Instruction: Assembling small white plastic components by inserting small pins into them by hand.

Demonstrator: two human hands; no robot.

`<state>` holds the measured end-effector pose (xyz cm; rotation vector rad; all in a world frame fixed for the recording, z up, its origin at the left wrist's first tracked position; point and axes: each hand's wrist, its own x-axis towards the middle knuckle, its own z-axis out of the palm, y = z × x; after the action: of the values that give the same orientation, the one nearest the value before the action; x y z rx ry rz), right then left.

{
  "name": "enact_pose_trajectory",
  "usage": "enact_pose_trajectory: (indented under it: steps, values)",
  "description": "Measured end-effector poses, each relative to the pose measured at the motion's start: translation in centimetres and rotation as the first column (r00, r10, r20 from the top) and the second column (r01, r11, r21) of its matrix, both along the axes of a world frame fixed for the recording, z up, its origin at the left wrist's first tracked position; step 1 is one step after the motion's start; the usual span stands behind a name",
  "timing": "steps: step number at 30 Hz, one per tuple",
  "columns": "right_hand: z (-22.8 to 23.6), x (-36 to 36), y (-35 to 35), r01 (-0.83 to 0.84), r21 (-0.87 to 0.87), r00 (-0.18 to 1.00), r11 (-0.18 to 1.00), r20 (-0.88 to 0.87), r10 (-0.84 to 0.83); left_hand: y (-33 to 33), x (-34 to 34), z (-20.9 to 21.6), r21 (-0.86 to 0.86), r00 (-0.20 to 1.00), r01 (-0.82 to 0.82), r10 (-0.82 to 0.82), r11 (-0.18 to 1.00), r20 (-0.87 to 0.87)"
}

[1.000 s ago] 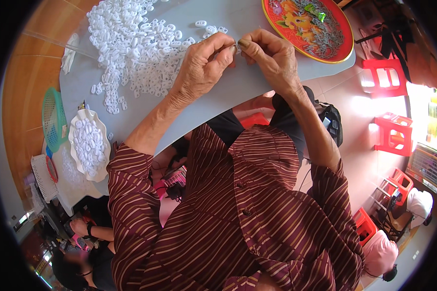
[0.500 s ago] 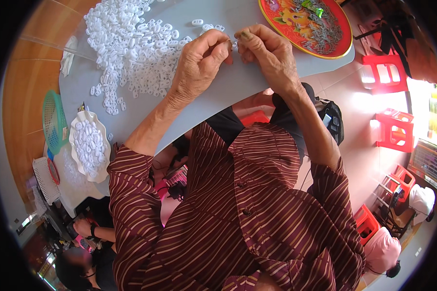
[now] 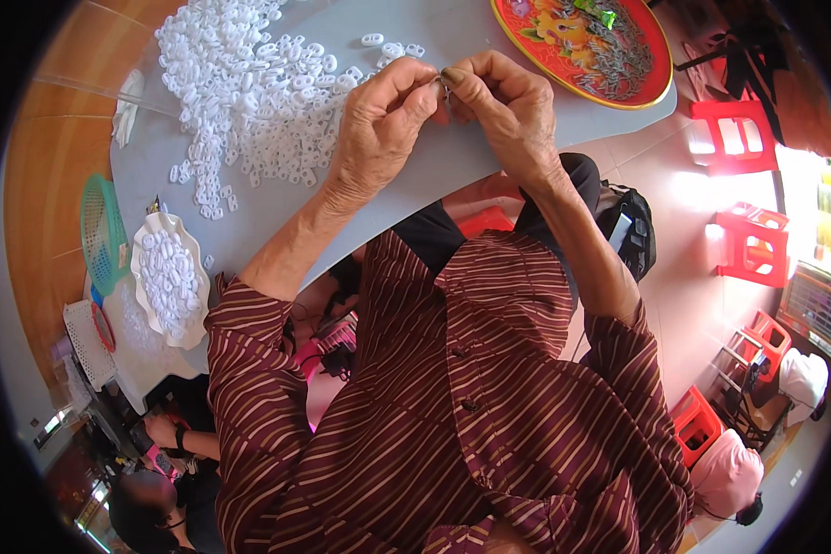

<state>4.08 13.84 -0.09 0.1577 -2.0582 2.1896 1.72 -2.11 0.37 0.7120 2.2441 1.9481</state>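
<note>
My left hand point(image 3: 385, 125) and my right hand point(image 3: 510, 111) meet over the grey table, thumbs and fingertips pinched together. A tiny piece glints between them, mostly covered by the fingers, so its kind cannot be made out. Beside my left hand spreads a big heap of small white oval plastic pieces with holes point(image 3: 277, 111). A few loose ones point(image 3: 372, 40) lie just beyond that hand. To the right of my right hand is a round red tray with a flower pattern point(image 3: 517, 37), and many thin grey metal pieces like screws point(image 3: 614, 69) are scattered in it.
A scalloped white dish point(image 3: 138, 268) of white plastic pieces stands at the table's left, near a green mesh basket point(image 3: 102, 231). Another person's hand point(image 3: 162, 431) shows at the lower left. Red stools point(image 3: 752, 245) stand on the floor to the right.
My right hand has shifted slightly left, and its fingertips now meet those of my left hand. The heap and the tray look the same.
</note>
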Motion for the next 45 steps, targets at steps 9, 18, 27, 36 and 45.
enact_pose_trajectory:
  steps: [9, 18, 27, 36, 45]
  values:
    - [-0.2, 0.2, 0.6, -0.010, 0.057, 0.997, 0.998, -0.077, 0.015, -2.1, -2.6, 2.5, -0.244, 0.984, -0.084, 0.042, 0.966, -0.174]
    - [0.1, 0.2, 0.4, -0.041, -0.023, 0.999, 0.999, -0.034, 0.040, -3.4, -7.6, 1.4, -0.615, 0.805, -0.162, -0.257, 0.771, -0.535]
    - [0.2, 0.1, 0.4, -0.047, 0.005, 0.998, 0.999, -0.043, 0.047, -2.7, -6.7, 1.4, -0.579, 0.798, -0.133, -0.260, 0.804, -0.544]
    - [-0.1, 0.1, 0.3, -0.064, -0.097, 0.993, 0.993, -0.109, 0.053, -1.5, -3.5, 2.1, -0.184, 0.999, -0.039, 0.037, 0.982, -0.011]
    - [-0.3, -0.2, 0.5, -0.108, -0.167, 0.985, 0.980, -0.151, 0.083, -0.6, -1.8, 2.0, -0.109, 0.980, 0.085, -0.063, 0.990, 0.188]
